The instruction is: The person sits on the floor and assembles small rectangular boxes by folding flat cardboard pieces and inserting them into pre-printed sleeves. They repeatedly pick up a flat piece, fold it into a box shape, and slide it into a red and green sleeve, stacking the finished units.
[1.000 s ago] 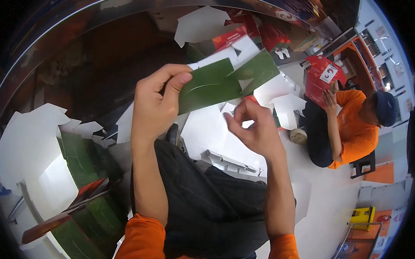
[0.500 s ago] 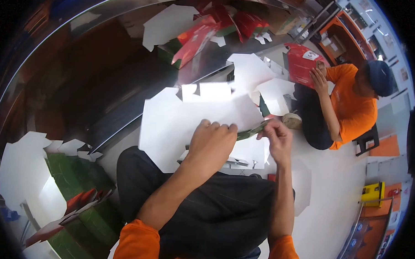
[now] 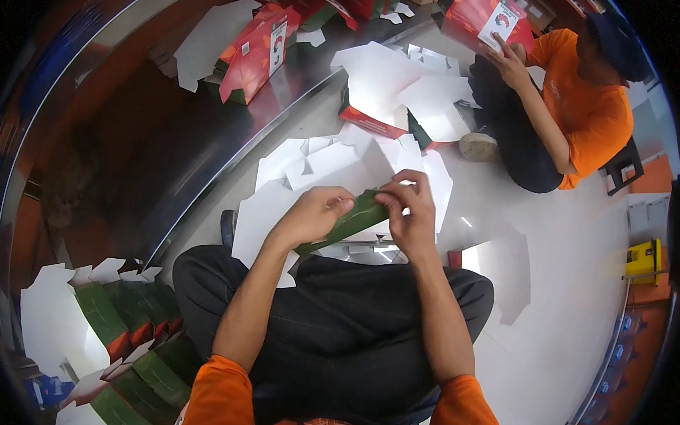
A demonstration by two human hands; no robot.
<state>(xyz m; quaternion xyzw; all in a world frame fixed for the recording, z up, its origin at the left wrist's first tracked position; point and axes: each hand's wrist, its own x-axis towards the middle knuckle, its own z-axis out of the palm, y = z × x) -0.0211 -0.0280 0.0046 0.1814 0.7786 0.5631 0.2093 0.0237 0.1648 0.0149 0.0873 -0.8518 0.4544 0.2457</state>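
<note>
In front of my lap is a cardboard box (image 3: 357, 220), its white inner side and open flaps facing up and its green side panel facing me. My left hand (image 3: 315, 216) grips the left part of the green panel's upper edge, thumb against the board. At the panel's right end my right hand (image 3: 410, 213) pinches the edge between thumb and fingers. White flaps (image 3: 278, 164) spread out beyond both hands. The lower part of the box is partly hidden by my hands and knees.
More open boxes (image 3: 373, 120) lie on the floor just beyond. Red and green boxes (image 3: 257, 52) rest on the dark metal surface at far left. Several green boxes (image 3: 130, 310) stand at my left. At right, a person in orange (image 3: 583, 108) holds a red box (image 3: 485, 21).
The box has tilted, so its green panel now shows more. My left hand has turned thumb-up, and both hands have moved closer together. The other person's red box has turned.
</note>
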